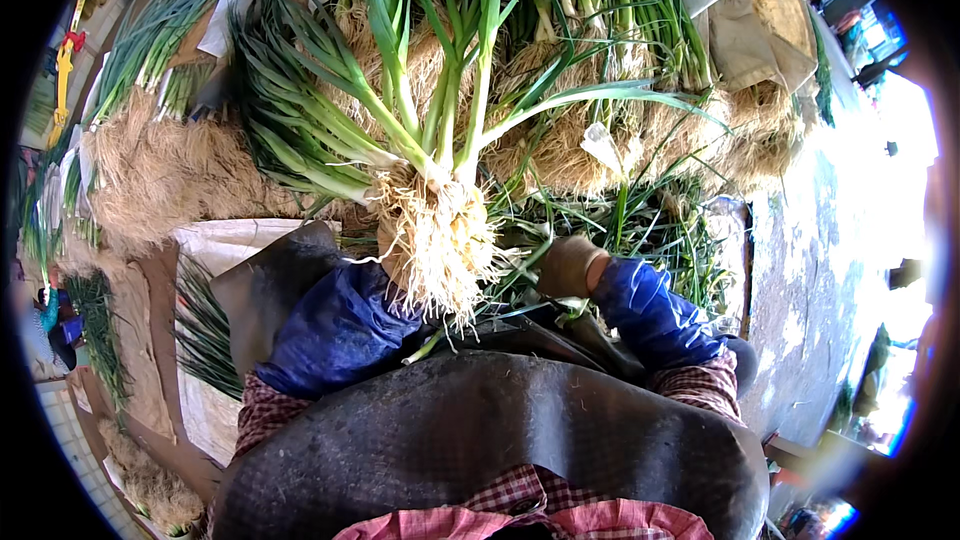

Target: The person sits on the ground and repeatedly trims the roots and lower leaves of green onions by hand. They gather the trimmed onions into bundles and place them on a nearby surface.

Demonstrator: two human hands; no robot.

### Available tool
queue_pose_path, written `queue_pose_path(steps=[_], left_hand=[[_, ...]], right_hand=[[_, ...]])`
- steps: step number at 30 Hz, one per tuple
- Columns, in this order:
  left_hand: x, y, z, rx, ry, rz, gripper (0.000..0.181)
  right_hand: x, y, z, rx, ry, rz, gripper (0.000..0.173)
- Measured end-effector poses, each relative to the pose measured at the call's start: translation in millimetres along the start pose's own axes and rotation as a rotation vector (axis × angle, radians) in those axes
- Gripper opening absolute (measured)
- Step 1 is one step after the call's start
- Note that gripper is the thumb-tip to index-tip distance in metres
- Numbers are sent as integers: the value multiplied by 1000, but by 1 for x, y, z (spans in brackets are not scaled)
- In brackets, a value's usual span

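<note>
A clump of green onions (450, 112) with long pale roots (442, 247) stands upright before me, its leaves fanning out. My left hand (387, 238) grips it near the base; the roots hide most of that hand. A tan glove covers my right hand (566, 267), which is low over the loose leaf trimmings (645, 221). Its fingers are turned away from view, so whether they hold anything is unclear. Both forearms wear blue sleeve covers (341, 322). Beside the held clump, more thick green onion stalks (322, 135) lean to the left.
Rooted bundles of green onions (161, 127) are heaped at the left and across the back (585, 90). A dark apron (495, 427) covers my lap. White sacking (232, 236) lies at the left, and pale concrete floor (802, 262) stretches along the right. A person (56, 322) is at the far left.
</note>
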State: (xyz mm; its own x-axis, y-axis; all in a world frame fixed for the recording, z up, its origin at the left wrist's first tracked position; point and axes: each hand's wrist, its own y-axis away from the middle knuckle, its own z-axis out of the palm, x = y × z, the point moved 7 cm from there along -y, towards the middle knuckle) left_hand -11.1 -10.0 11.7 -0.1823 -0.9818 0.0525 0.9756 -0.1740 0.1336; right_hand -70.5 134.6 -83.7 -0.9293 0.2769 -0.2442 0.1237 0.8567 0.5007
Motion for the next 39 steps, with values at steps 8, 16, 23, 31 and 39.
queue_pose_path(steps=[8,16,23,31,39], left_hand=[[-11,-8,-13,-166,57,-20,33],[-12,1,-28,-119,130,-86,68],[-17,4,0,-244,90,-98,69],[-13,6,-10,-213,95,-138,60],[-11,5,-33,-66,3,-55,64]], right_hand=[[11,-37,-126,605,-1957,-440,54],[5,26,-175,987,-1151,305,24],[1,42,-189,1080,-685,307,25],[-33,30,-160,930,-577,-93,32],[-48,50,-154,779,-610,-340,14]])
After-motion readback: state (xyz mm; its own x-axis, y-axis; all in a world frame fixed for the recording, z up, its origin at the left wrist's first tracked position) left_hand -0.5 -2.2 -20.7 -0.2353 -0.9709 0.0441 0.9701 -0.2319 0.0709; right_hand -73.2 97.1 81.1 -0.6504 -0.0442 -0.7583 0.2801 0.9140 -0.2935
